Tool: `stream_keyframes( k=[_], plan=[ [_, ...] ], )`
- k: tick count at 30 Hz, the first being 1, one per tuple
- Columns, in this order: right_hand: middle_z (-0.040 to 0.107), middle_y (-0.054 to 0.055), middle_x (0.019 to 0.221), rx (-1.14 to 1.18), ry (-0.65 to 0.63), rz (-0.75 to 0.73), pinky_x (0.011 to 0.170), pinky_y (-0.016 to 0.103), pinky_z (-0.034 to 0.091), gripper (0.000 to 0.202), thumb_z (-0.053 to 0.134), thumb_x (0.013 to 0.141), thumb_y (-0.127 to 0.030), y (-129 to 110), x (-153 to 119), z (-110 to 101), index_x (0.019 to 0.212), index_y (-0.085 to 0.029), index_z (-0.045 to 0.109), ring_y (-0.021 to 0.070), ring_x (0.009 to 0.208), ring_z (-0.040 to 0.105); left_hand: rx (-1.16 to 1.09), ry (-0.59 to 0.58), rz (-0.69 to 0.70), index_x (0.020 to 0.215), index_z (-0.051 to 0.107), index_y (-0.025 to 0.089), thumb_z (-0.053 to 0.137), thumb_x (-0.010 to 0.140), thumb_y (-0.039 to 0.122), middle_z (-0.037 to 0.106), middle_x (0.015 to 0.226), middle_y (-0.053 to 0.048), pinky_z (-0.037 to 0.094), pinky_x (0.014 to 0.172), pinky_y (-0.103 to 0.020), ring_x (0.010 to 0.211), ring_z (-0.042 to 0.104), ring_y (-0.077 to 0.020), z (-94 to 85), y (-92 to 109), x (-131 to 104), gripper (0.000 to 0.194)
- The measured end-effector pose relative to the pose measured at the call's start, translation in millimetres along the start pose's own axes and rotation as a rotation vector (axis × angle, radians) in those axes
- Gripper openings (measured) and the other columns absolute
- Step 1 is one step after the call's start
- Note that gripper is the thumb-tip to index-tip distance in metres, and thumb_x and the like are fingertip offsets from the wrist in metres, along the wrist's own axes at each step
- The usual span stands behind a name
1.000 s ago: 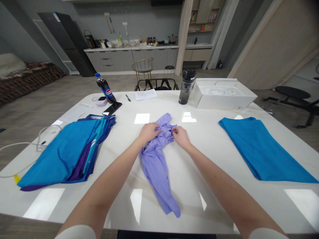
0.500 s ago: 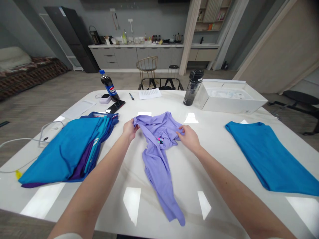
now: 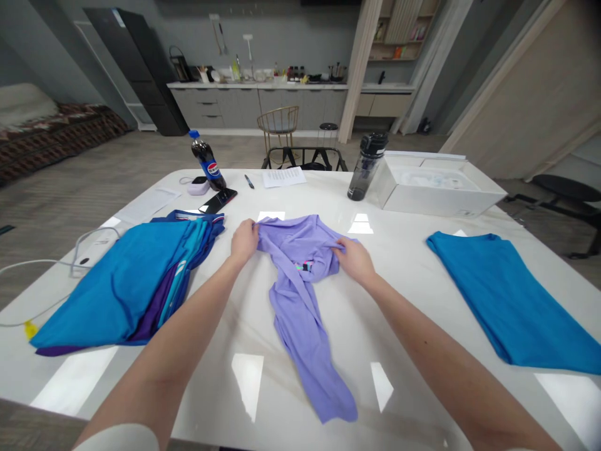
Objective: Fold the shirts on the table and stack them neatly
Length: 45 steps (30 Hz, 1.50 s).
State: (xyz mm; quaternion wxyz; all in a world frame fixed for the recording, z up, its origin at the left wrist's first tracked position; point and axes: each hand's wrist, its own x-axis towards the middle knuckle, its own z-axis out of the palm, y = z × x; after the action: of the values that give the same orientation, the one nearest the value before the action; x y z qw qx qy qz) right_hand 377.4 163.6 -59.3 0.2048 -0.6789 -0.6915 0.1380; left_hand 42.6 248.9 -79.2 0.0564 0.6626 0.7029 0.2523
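A lavender garment [image 3: 300, 351], apparently a long-sleeved top, lies partly bunched on the white table, with one long strip of it reaching toward the near edge. A small multicoloured print shows in its folds. My left hand [image 3: 245, 241] is closed on the garment's upper left corner. On its right side, my right hand [image 3: 354, 258] pinches the fabric between thumb and fingers. The cloth between my hands is drawn fairly taut. Some of the garment is hidden under its own folds.
Left of me lies a pile of blue and purple clothes [image 3: 126, 275]. A folded blue garment [image 3: 511, 300] lies at right. Along the back stand a cola bottle [image 3: 209, 164], a phone [image 3: 218, 201], a paper sheet [image 3: 283, 177], a dark tumbler [image 3: 365, 169] and a white box [image 3: 436, 191].
The lavender cloth is stretched straighter between my hands, and its upper part lies flatter. My left hand has closed more firmly round the corner. The strip's lower end has shifted slightly right.
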Motion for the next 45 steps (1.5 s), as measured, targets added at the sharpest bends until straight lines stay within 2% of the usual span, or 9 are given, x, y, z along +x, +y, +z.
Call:
stream_keyframes(
  k=[5, 10, 14, 18, 24, 28, 34, 37, 45],
  plan=[
    [0.071, 0.005, 0.086, 0.187, 0.155, 0.034, 0.074, 0.032, 0.046, 0.02, 0.058, 0.09, -0.038, 68.9, -8.6, -43.7, 0.096, -0.022, 0.067, 0.0215, 0.077, 0.062, -0.229, 0.314, -0.086, 0.097, 0.059, 0.022, 0.046, 0.099, 0.037, 0.068, 0.093, -0.007, 0.048, 0.088, -0.035, 0.09, 0.063, -0.0242, -26.5, -30.8, 3.7, 0.02],
    [0.068, 0.004, 0.086, 0.214, 0.087, -0.023, 0.073, 0.031, 0.046, 0.012, 0.056, 0.083, -0.03, 102.4, -36.1, -54.2, 0.085, -0.021, 0.064, 0.0186, 0.073, 0.059, -0.187, 0.207, -0.191, 0.099, 0.061, 0.02, 0.052, 0.095, 0.036, 0.067, 0.093, -0.01, 0.049, 0.089, -0.04, 0.093, 0.064, -0.0283, -37.8, -38.0, -15.6, 0.018],
    [0.067, 0.004, 0.086, 0.243, 0.153, -0.069, 0.072, 0.032, 0.047, 0.019, 0.057, 0.089, -0.033, 60.6, -49.1, -39.4, 0.101, -0.021, 0.065, 0.0185, 0.069, 0.057, 0.009, 0.197, 0.004, 0.122, 0.058, 0.017, 0.053, 0.093, 0.03, 0.061, 0.122, -0.018, 0.043, 0.104, -0.047, 0.118, 0.058, -0.0337, -30.4, -16.2, -39.2, 0.031],
    [0.071, 0.01, 0.108, 0.155, 0.05, -0.285, 0.091, 0.034, 0.045, 0.029, 0.048, 0.1, -0.04, -21.3, -35.8, -8.1, 0.111, -0.022, 0.069, 0.0245, 0.1, 0.062, 0.002, -0.151, 0.275, 0.129, 0.059, 0.02, 0.043, 0.099, 0.033, 0.061, 0.132, -0.016, 0.042, 0.109, -0.041, 0.125, 0.057, -0.0283, -7.3, 10.1, -54.7, 0.037],
    [0.071, 0.016, 0.112, -0.191, -0.096, -0.251, 0.095, 0.043, 0.039, 0.025, 0.051, 0.1, -0.031, -75.5, -2.4, 36.5, 0.109, -0.018, 0.071, 0.0316, 0.109, 0.061, 0.098, -0.351, 0.096, 0.156, 0.04, 0.025, 0.038, 0.097, 0.063, 0.028, 0.167, -0.014, 0.009, 0.121, -0.066, 0.155, 0.018, -0.0376, 17.0, 11.4, -60.9, 0.07],
    [0.075, 0.013, 0.1, -0.085, 0.049, -0.112, 0.083, 0.037, 0.043, 0.026, 0.048, 0.1, -0.034, -34.6, -5.3, 16.5, 0.104, -0.021, 0.071, 0.0293, 0.093, 0.066, 0.114, -0.361, 0.086, 0.16, 0.034, 0.027, 0.032, 0.096, 0.069, 0.021, 0.169, -0.01, 0.003, 0.122, -0.066, 0.157, 0.012, -0.0358, 15.5, 8.2, -62.1, 0.075],
    [0.07, 0.021, 0.089, -0.148, 0.482, 0.466, 0.073, 0.044, 0.045, 0.039, 0.046, 0.096, -0.042, 113.7, -42.2, -69.4, 0.114, -0.014, 0.067, 0.0363, 0.084, 0.066, 0.113, -0.332, 0.062, 0.159, 0.035, 0.025, 0.032, 0.097, 0.067, 0.021, 0.169, -0.012, 0.002, 0.122, -0.065, 0.157, 0.011, -0.0365, 15.6, 14.3, -64.2, 0.076],
    [0.067, 0.029, 0.102, -0.232, 0.413, 0.697, 0.073, 0.049, 0.045, 0.041, 0.058, 0.088, -0.037, 170.8, -67.9, -99.0, 0.121, -0.013, 0.067, 0.0423, 0.094, 0.065, 0.118, -0.332, 0.037, 0.16, 0.034, 0.025, 0.033, 0.096, 0.067, 0.02, 0.169, -0.012, 0.003, 0.122, -0.065, 0.157, 0.011, -0.0371, 14.0, 18.6, -66.8, 0.076],
    [0.067, 0.017, 0.118, -0.112, 0.327, -0.029, 0.103, 0.042, 0.044, 0.037, 0.051, 0.093, -0.035, 116.6, -59.8, -60.1, 0.119, -0.015, 0.068, 0.0304, 0.116, 0.06, 0.233, -0.45, 0.124, 0.159, 0.032, 0.019, 0.058, 0.087, 0.058, 0.027, 0.166, -0.02, 0.008, 0.12, -0.07, 0.153, 0.022, -0.0425, -16.0, 47.1, -83.5, 0.086]
  ],
)
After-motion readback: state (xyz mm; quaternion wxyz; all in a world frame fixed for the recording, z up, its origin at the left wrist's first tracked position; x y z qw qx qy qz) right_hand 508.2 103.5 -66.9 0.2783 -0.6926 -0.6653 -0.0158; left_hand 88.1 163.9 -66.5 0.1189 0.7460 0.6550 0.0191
